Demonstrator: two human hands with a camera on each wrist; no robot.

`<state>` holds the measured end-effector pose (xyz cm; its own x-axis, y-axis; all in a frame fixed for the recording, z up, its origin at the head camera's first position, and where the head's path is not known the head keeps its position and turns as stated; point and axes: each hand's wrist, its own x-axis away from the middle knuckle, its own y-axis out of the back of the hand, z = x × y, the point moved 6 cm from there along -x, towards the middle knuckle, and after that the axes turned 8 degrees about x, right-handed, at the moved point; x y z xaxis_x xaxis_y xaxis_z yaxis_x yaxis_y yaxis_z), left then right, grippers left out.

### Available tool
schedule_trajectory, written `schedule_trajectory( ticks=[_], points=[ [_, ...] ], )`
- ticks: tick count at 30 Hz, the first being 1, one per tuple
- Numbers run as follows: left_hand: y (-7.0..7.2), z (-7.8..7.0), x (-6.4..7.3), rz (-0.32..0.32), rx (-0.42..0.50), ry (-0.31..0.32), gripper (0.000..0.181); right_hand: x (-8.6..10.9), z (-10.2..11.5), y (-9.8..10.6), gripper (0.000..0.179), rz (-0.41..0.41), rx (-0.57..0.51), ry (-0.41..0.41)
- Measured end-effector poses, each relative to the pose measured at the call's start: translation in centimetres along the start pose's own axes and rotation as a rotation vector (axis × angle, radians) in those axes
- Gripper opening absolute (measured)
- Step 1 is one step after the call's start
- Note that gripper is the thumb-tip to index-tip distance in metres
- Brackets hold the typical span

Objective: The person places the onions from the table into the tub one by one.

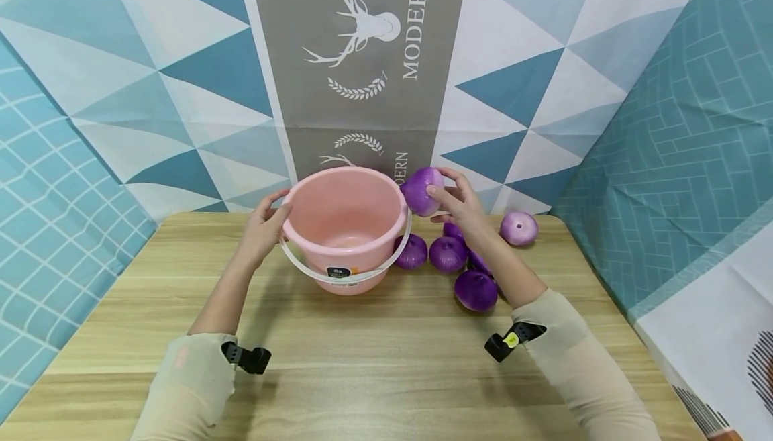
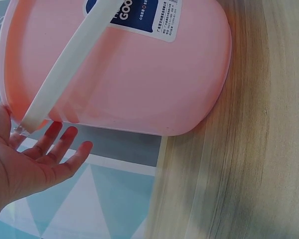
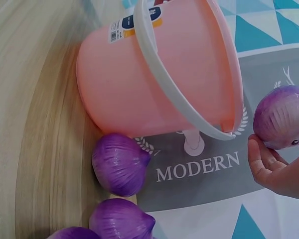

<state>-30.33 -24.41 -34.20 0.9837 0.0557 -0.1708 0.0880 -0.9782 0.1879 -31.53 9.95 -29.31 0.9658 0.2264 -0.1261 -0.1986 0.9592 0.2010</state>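
A pink bucket [image 1: 353, 260] with a white handle [image 2: 70, 64] hanging down its front stands on the wooden table; its visible inside is bare. My left hand [image 1: 264, 229] holds the bucket's left rim, thumb at the edge, the other fingers [image 2: 65, 144] spread loosely beside the wall. Just off the right rim, my right hand [image 1: 460, 203] grips a purple onion [image 1: 421, 191] between thumb and fingers, raised above the table. In the right wrist view, that same onion [image 3: 283, 118] sits at the fingertips, apart from the bucket [image 3: 154, 74].
Several purple onions lie right of the bucket, among them a near one [image 1: 476, 290], one by the bucket wall [image 1: 413, 252] and a paler one [image 1: 519, 228] at the back. A patterned cloth [image 1: 362, 105] hangs behind the wooden table [image 1: 362, 374].
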Motion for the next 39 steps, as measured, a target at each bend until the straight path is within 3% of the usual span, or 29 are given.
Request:
schedule_trajectory(
  ticks=[39],
  points=[
    [0.0,0.2,0.1,0.002,0.046,0.019,0.053,-1.6,2.1,-4.3,0.053,0.044,-0.007,0.076]
  ],
)
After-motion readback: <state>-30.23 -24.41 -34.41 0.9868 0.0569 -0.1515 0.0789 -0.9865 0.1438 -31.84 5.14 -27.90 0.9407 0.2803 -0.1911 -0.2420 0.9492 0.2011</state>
